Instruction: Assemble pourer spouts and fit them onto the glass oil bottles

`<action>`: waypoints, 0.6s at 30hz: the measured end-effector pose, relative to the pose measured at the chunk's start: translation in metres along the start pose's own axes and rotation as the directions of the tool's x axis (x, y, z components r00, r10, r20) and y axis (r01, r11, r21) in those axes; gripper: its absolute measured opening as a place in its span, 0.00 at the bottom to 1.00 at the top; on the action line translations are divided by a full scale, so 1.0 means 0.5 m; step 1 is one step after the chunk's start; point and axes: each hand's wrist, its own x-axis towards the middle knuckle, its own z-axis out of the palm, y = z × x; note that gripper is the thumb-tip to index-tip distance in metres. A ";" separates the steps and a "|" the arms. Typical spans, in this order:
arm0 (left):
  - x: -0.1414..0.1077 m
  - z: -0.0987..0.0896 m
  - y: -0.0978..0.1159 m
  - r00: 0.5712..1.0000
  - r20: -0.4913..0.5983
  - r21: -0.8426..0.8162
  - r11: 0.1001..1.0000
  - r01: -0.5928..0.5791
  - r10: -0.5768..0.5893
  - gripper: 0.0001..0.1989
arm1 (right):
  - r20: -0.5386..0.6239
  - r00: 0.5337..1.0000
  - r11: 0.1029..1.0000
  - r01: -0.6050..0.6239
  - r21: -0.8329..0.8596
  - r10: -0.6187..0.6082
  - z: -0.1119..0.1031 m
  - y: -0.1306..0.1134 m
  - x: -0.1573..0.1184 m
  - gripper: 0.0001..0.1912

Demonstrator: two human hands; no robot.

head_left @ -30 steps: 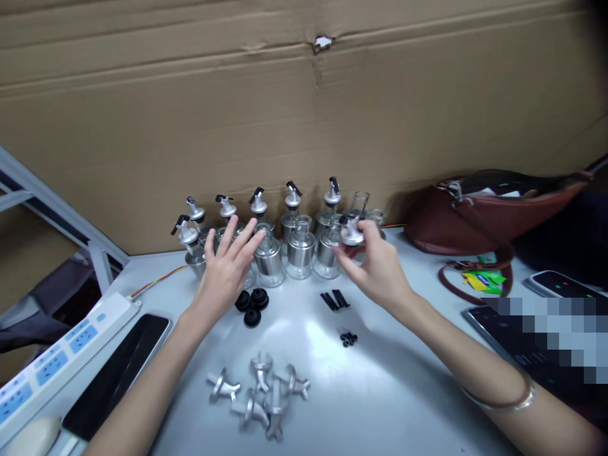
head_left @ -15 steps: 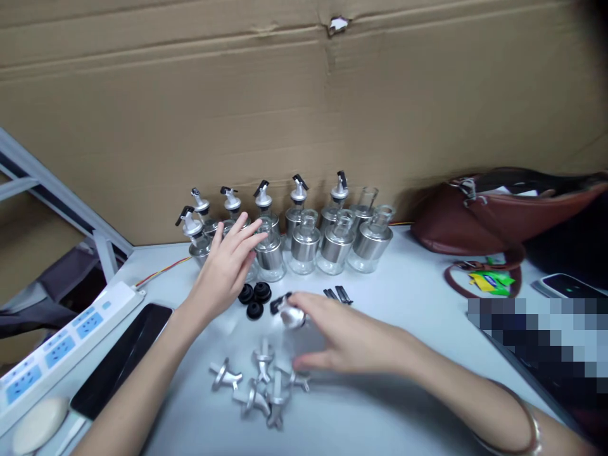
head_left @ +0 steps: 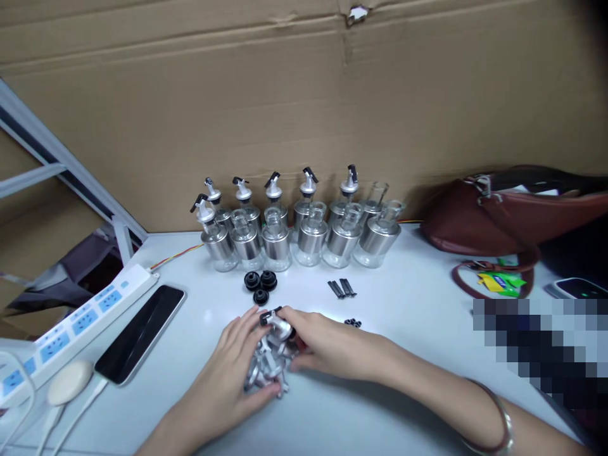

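Observation:
My right hand holds a silver pour spout with a black flip lever between thumb and fingers. Below it lies a tight heap of bare metal spout bodies. Curved along the heap's left side is my left hand, its thumb and fingers apart and touching the parts. Several black rubber stoppers sit just beyond the hands. Farther back, glass bottles with steel bands stand in two rows. Some carry finished pour spouts; others have bare necks.
Small black levers and tiny black pieces lie to the right. On the left are a phone, a power strip and a white puck with a cable. A brown bag rests at right, before a cardboard wall.
My left hand has come down from the bottles to the metal parts. The loosely scattered spout bodies are now bunched together. My right hand still holds the spout, now over the heap.

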 end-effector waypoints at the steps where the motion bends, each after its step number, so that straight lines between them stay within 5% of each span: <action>1: 0.009 -0.004 0.003 0.999 -0.024 0.009 0.999 -0.031 0.031 0.28 | -0.007 1.000 1.000 -0.002 -0.003 0.002 -0.001 -0.002 -0.005 0.22; 5: 0.037 -0.022 0.019 0.983 -0.149 -0.039 0.992 -0.117 0.110 0.28 | -0.096 0.995 0.999 0.011 -0.041 -0.015 -0.010 -0.004 -0.040 0.17; 9: 0.074 -0.011 0.058 0.920 -0.382 -0.212 0.961 -0.180 0.088 0.24 | -0.243 0.966 0.996 0.086 -0.028 -0.090 -0.015 0.014 -0.069 0.12; 11: 0.100 0.001 0.082 0.918 -0.376 -0.232 0.947 -0.222 0.123 0.22 | -0.309 0.939 0.988 0.156 -0.009 -0.151 -0.015 0.027 -0.076 0.11; 14: 0.133 0.013 0.109 0.937 -0.305 -0.197 0.951 -0.239 0.172 0.20 | -0.440 0.851 0.958 0.248 -0.142 -0.285 -0.014 0.047 -0.080 0.17; 18: 0.145 0.014 0.122 0.906 -0.313 -0.055 0.947 -0.315 0.284 0.14 | -0.547 0.661 0.845 0.276 -0.458 -0.513 -0.014 0.063 -0.085 0.28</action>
